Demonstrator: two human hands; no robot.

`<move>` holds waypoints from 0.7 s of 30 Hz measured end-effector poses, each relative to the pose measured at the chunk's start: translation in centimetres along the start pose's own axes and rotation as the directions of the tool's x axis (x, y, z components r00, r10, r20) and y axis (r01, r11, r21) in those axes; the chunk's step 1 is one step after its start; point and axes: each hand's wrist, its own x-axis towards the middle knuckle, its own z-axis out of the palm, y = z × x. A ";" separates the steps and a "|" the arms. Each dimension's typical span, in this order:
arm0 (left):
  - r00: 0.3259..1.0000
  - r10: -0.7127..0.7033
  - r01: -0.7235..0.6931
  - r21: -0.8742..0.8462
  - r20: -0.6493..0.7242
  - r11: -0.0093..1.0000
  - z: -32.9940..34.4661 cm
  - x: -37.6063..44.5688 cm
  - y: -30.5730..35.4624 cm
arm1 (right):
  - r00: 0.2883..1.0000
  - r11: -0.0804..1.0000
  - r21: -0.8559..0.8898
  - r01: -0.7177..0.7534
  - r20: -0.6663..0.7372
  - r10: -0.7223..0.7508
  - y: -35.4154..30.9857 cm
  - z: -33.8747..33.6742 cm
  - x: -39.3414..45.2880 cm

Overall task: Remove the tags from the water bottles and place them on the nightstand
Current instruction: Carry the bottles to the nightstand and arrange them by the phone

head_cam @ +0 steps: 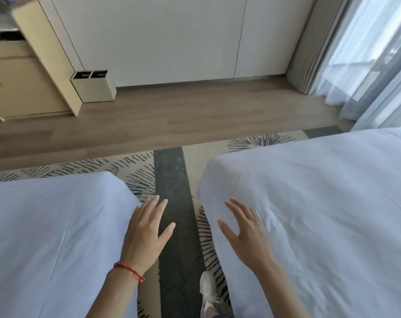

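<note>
Two flat, empty hands (146, 232) (247, 235)

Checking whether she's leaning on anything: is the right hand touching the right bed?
Cannot tell. In the head view the right hand overlaps the right bed edge, with neither contact nor gap plainly visible.

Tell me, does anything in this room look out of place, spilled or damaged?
Nothing stands out. Both beds lie smooth, the rug is flat, and the left hand and right hand are empty. No water bottles are in view.
</note>
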 end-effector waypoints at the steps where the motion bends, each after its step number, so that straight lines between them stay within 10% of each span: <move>1: 1.000 -0.008 0.008 0.002 -0.003 1.000 0.1 1.9 0.1 | 1.000 1.000 0.003 0.010 0.006 -0.010 0.5 -0.2 2.3; 21: 0.993 -0.117 0.117 0.025 -0.008 0.993 -0.2 36.7 -9.7 | 0.985 0.985 -0.014 0.170 0.044 -0.169 -1.6 2.2 42.2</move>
